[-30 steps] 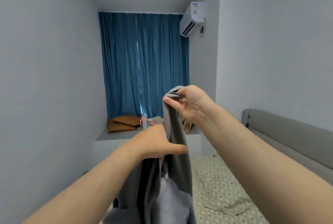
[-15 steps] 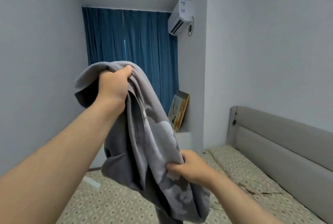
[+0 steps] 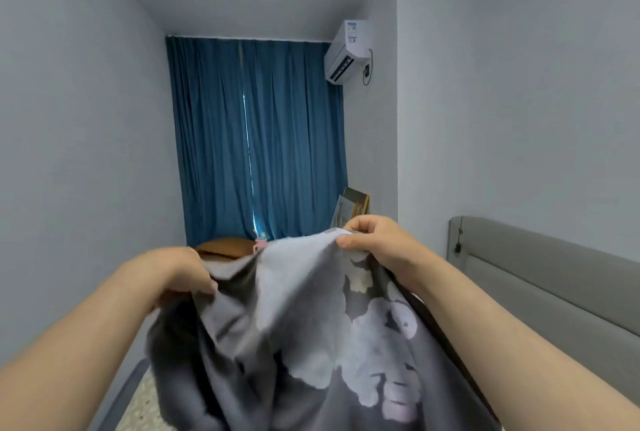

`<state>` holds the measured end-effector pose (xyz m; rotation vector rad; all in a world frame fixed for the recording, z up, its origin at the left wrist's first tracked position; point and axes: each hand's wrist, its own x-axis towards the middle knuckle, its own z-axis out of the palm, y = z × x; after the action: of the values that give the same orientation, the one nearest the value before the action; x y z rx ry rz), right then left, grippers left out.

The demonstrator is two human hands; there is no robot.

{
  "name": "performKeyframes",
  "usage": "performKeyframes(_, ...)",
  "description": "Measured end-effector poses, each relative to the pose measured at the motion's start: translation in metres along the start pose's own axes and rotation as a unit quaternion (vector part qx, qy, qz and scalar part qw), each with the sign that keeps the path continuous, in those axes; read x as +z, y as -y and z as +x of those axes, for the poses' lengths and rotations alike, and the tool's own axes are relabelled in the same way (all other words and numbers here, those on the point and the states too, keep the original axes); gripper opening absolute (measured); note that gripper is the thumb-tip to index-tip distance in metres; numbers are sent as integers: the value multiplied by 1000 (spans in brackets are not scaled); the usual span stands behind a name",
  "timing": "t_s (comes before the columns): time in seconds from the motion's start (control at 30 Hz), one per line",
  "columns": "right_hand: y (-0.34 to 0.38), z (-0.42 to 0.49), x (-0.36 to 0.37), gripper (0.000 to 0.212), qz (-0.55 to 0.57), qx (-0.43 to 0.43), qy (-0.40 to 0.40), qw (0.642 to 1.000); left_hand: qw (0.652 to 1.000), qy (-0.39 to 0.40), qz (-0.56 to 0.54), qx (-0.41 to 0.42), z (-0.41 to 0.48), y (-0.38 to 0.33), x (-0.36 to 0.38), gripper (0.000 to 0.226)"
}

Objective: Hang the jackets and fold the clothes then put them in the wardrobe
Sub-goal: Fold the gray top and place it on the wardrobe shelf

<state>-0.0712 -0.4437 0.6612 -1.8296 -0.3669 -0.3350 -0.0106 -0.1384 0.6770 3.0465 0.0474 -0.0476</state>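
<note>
Walls [image 3: 86, 153], plain pale grey, are taking up most of the view, and a deep blue pleated curtain [image 3: 256, 139] is hanging across the far end of the room.

Next biggest is the dark grey fabric garment with a pale cartoon print [image 3: 311, 344]. It's hanging in the air right in front of the person, stretched between both hands and draping down out of the bottom of the shot, print side facing the camera.

A grey padded headboard [image 3: 540, 285] is running along the right wall, and a bit of patterned bed sheet [image 3: 138, 410] is peeking out bottom left under the garment.

The left hand [image 3: 180, 274] is gripping a bunched edge on the left side, its fingers [image 3: 204, 286] curling into the cloth. The right hand [image 3: 377, 243] is sitting a bit higher, pinching the top edge with the thumb on the front.

A white wall air conditioner [image 3: 348, 51] is sitting up high, just right of the curtain. A brown cushion [image 3: 225, 247] is lying on the ledge below the curtain. A couple of framed pictures [image 3: 353, 205] are leaning in the corner just above the right hand. There's a tiny pink thing [image 3: 260, 243] beside the cushion, too small to tell what it is.
</note>
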Motion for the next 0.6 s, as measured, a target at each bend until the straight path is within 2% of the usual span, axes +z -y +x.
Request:
performKeyframes(0.03,5,3,3,22,-6,-16,15,1000,998,6,56,20,-7,-8,2,38)
performKeyframes(0.07,11,4,8,21,-10,-28,33,999,996,1,47,81,-12,-18,6,41)
performKeyframes(0.1,15,7,13,18,-13,-38,55,998,983,23,-35,181,-17,-30,13,45)
performKeyframes(0.13,20,9,18,15,-13,-44,71,996,940,84,-173,282,-29,-46,20,48)
performKeyframes(0.17,24,11,22,13,-16,-50,80,995,870,145,-309,357,-43,-64,29,50)
performKeyframes(0.2,27,13,26,12,-21,-56,79,995,815,152,-407,384,-53,-78,41,51)
performKeyframes(0.23,29,15,28,13,-27,-60,67,996,790,125,-475,366,-58,-91,51,51)
performKeyframes(0.27,31,16,28,14,-29,-63,51,996,780,86,-529,324,-59,-101,60,47)
performKeyframes(0.33,30,15,20,9,-26,-68,40,997,729,41,-638,246,-56,-112,70,28)
performKeyframes(0.37,26,14,13,7,-18,-67,32,997,695,44,-682,224,-54,-114,70,20)
performKeyframes(0.43,5,11,-3,8,10,-42,-33,998,629,71,-744,216,-48,-112,65,15)
performKeyframes(0.5,-33,0,-16,11,16,38,-113,993,572,89,-786,217,-46,-109,59,18)
performKeyframes(0.53,-56,-9,-19,19,22,106,-118,987,551,92,-800,218,-45,-109,56,20)
performKeyframes(0.6,-101,-29,-15,52,95,258,-51,960,517,103,-820,224,-41,-109,52,19)
